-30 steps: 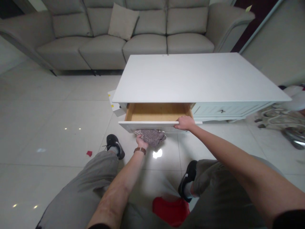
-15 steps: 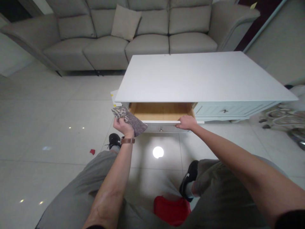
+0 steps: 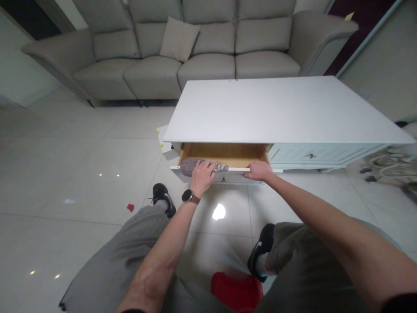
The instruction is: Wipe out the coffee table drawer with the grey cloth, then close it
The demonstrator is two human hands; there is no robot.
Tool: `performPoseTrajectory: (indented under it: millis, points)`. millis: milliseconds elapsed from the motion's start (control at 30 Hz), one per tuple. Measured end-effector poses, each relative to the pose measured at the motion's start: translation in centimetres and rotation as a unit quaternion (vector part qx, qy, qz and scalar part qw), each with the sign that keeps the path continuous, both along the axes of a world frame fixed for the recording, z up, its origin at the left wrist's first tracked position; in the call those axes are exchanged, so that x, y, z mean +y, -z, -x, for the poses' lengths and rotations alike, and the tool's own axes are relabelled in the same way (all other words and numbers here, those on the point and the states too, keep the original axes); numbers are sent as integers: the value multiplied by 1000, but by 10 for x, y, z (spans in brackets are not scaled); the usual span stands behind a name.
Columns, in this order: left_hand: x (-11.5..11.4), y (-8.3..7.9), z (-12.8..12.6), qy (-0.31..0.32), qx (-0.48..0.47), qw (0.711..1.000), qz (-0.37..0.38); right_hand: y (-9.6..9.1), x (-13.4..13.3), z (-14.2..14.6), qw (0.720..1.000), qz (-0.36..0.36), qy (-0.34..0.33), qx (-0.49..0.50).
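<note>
A white coffee table (image 3: 280,108) has its left drawer (image 3: 224,155) pulled out, showing a bare wooden inside. My left hand (image 3: 202,176) presses a grey mottled cloth (image 3: 188,166) onto the drawer's front edge, fingers curled over it. A watch with a brown strap sits on that wrist. My right hand (image 3: 259,170) grips the top of the drawer front near its right end.
A second, closed drawer (image 3: 312,153) is to the right. A beige sofa (image 3: 182,48) with a cushion stands behind the table. My knees and black shoes are below, with a red thing (image 3: 236,290) between them. A small red scrap (image 3: 130,207) lies on the tiled floor.
My left hand lifted the cloth from below the drawer front, swung it up at the left, and has brought it onto the drawer's front edge. My right hand stayed on the drawer front.
</note>
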State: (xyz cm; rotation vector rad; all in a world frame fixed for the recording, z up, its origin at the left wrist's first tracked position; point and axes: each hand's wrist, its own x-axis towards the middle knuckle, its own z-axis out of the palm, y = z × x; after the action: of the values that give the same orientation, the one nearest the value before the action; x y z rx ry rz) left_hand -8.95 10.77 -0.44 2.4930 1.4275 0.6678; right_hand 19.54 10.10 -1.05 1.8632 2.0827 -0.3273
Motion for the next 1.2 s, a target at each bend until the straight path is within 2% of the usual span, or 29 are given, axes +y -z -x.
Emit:
performPoseTrajectory:
  millis: [67,133,200,300,400,533,600,667,767,867,1000,1067,1100,1133,1200]
  points:
    - [-6,9,-6,-2,-13,1000,5,1,0,0,1000,-3,0,-1]
    - [-8,12,-7,2,-37,999,13,3,1,-1,1000,-4,1,-1]
    - [-8,10,-6,11,-44,999,23,5,1,-2,1000,-2,4,-1]
    - [-5,2,-4,22,18,999,32,8,1,-2,1000,-1,2,-3]
    - [-2,-12,0,27,86,995,51,9,1,-3,1000,-7,-5,-1]
    - [-1,-43,16,38,93,988,116,9,-2,-4,1000,-16,-12,11]
    - [-3,-63,28,69,55,985,151,10,-3,-4,1000,-17,-14,17]
    - [-6,-83,40,99,-21,977,186,11,-4,-4,1000,-20,-14,18]
    - [-12,-107,54,113,-155,950,245,13,-3,-5,999,-26,-15,14]
    - [-16,-116,60,109,-216,921,307,14,-3,-7,999,-25,-18,14]
    - [-17,-110,55,117,-191,900,374,9,-5,-4,997,-57,-36,43]
    - [-16,-105,50,137,-166,892,396,2,-10,8,980,-97,-49,166]
    - [-15,-103,48,153,-155,886,408,-2,-13,18,958,-98,-50,265]
    - [-15,-102,46,171,-147,879,420,-7,-18,29,922,-83,-44,377]
    - [-15,-101,46,192,-133,869,435,-20,-28,55,827,2,-20,562]
